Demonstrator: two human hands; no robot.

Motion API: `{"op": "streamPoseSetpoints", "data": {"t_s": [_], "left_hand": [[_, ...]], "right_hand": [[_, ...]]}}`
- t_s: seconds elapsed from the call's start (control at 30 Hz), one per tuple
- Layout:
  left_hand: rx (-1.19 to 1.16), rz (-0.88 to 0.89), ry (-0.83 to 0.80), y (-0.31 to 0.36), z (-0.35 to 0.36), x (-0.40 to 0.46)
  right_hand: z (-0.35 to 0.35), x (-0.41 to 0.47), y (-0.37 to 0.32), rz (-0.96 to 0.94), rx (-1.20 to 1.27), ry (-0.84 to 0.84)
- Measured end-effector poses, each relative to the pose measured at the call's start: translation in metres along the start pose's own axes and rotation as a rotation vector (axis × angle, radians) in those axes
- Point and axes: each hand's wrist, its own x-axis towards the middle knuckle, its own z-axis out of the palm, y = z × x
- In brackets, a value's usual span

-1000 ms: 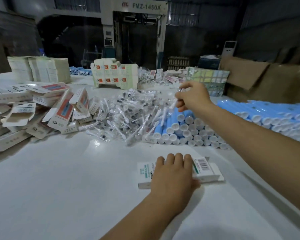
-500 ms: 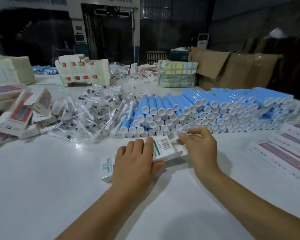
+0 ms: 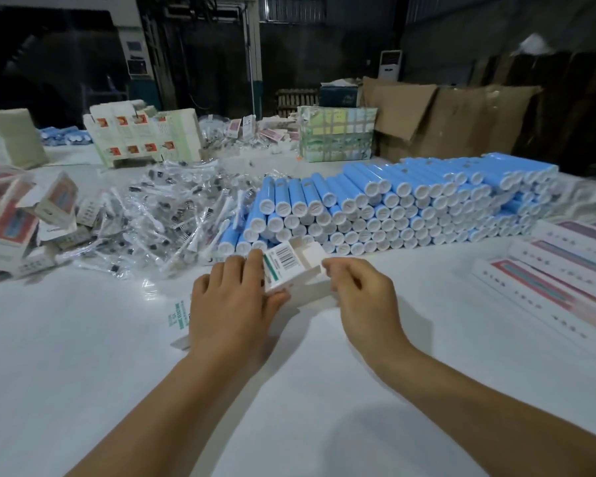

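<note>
A long white box (image 3: 289,266) with a green stripe and a barcode lies across the white table (image 3: 83,356) in front of me, its right end raised and its end flaps open. My left hand (image 3: 231,304) lies over the box's middle, fingers across the top and thumb curled against its near side. My right hand (image 3: 362,297) is at the open end with curled fingers pinching a flap. Whether it also holds something small is hidden.
A wide stack of blue tubes with white caps (image 3: 393,208) lies just behind the box. Plastic-wrapped brush heads (image 3: 172,215) are heaped to the left, beside loose cartons (image 3: 14,222). Flat printed cartons (image 3: 565,280) lie at right. Cardboard boxes (image 3: 444,115) stand at the back.
My right hand came back from the heap of wrapped brush heads to the box's right end. The box's right end lifted and its flaps opened. My left hand stayed on the box.
</note>
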Motion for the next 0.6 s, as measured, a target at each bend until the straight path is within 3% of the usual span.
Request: {"op": "streamPoseSetpoints", "data": {"t_s": [0.2, 0.6], "left_hand": [[0.037, -0.010, -0.046, 0.002, 0.002, 0.000], [0.099, 0.125, 0.013, 0.012, 0.003, -0.012]], "right_hand": [[0.009, -0.005, 0.002, 0.001, -0.007, -0.055], [0.007, 0.006, -0.003, 0.031, -0.194, -0.145]]}}
